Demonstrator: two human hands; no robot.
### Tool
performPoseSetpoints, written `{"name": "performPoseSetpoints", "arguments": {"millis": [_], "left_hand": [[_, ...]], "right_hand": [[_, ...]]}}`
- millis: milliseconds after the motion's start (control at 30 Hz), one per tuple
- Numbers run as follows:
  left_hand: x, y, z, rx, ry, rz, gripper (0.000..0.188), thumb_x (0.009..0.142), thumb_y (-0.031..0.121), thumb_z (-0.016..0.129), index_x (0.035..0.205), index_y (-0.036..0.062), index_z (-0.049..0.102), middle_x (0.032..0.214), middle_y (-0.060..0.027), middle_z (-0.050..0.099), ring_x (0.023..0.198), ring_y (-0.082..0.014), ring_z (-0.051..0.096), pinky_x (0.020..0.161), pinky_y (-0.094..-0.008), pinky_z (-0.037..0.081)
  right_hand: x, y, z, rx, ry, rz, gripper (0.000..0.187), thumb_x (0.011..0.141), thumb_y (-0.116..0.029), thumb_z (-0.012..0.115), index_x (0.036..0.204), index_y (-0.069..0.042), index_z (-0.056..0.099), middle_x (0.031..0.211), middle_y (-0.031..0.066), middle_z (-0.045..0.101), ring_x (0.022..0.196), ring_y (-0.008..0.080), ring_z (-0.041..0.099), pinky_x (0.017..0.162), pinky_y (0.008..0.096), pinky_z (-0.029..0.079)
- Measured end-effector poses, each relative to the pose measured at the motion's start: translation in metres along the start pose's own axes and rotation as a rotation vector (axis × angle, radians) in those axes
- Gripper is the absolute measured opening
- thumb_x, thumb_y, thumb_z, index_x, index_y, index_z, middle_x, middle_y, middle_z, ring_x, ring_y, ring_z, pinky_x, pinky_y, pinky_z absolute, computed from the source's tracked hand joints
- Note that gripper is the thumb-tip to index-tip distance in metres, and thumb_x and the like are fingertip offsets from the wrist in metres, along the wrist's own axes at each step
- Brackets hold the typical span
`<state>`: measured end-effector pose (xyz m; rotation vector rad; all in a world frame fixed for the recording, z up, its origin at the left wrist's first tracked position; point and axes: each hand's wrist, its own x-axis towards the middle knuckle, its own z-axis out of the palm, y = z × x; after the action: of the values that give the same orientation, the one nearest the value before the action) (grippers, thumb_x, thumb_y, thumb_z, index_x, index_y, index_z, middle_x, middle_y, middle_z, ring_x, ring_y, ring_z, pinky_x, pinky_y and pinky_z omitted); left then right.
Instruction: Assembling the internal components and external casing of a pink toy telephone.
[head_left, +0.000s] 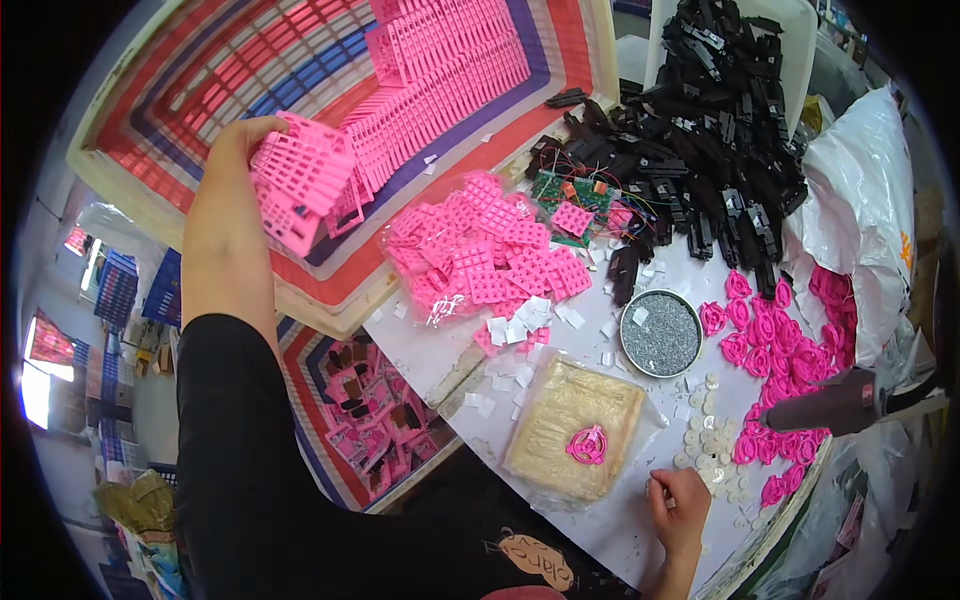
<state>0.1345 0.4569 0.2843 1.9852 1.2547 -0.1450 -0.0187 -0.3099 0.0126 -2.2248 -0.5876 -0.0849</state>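
Observation:
My left hand [243, 140] is stretched out over the big basket at upper left, its fingers gripping a small stack of pink plastic casings [305, 180] with rows of square holes. Beside that stack, a long row of matching pink casings [430, 100] stands packed on edge in the basket. Low on the white table, my right hand [680, 510] rests with curled fingers; whatever it may hold is hidden. Left of it, a pink ring-shaped part [587, 446] lies on a plastic-wrapped tan block [570, 425].
Pink keypads [490, 240] spill from a clear bag mid-table. A round tin of grey granules [660, 333] stands near white discs [712, 440] and pink ring parts [780, 350]. Black plastic parts [690, 150] are heaped behind. A dark tool [825, 400] juts in from the right.

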Motion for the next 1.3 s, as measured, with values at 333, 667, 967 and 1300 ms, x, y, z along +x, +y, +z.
{"name": "performPoseSetpoints", "arguments": {"millis": [333,667,967,1300], "left_hand": [[0.047,-0.024,0.097,-1.146,-0.425,0.326,0.039,0.079,0.031,0.065,0.111,0.0091,0.065,0.112,-0.0115,0.068,0.103,-0.0302,0.062,0.09,-0.0517,0.049],[0.184,-0.082,0.225,-1.1,0.27,0.747,0.052,0.075,0.018,0.068,0.123,0.0068,0.053,0.109,-0.0125,0.062,0.096,-0.0305,0.063,0.082,-0.0476,0.054],[0.122,-0.109,0.261,-1.401,-0.177,0.392,0.031,0.079,0.021,0.064,0.103,0.0028,0.062,0.099,-0.0162,0.066,0.09,-0.0317,0.066,0.08,-0.0516,0.056],[0.117,-0.061,0.194,-1.338,-0.332,0.703,0.021,0.084,0.028,0.062,0.091,0.0086,0.064,0.099,-0.0105,0.068,0.096,-0.0304,0.063,0.083,-0.0498,0.051]], "right_hand": [[0.002,-0.015,-0.011,-0.04,0.043,-0.003,0.011,0.074,0.0,0.072,0.083,-0.004,0.068,0.067,0.0078,0.059,0.06,0.0237,0.055,0.055,0.0347,0.042],[0.006,-0.03,-0.002,-0.047,0.008,-0.023,0.011,0.074,-0.001,0.073,0.084,-0.005,0.069,0.066,0.0065,0.059,0.058,0.0217,0.054,0.054,0.0336,0.042],[0.016,-0.038,0.005,-0.051,-0.033,-0.009,0.012,0.074,0.0,0.073,0.084,-0.005,0.068,0.067,0.0065,0.06,0.06,0.0234,0.056,0.056,0.0348,0.044],[0.104,-0.078,0.017,0.095,-0.109,-0.248,0.016,0.077,-0.003,0.074,0.093,-0.005,0.069,0.071,0.0064,0.062,0.064,0.0225,0.06,0.059,0.0334,0.047]]}}
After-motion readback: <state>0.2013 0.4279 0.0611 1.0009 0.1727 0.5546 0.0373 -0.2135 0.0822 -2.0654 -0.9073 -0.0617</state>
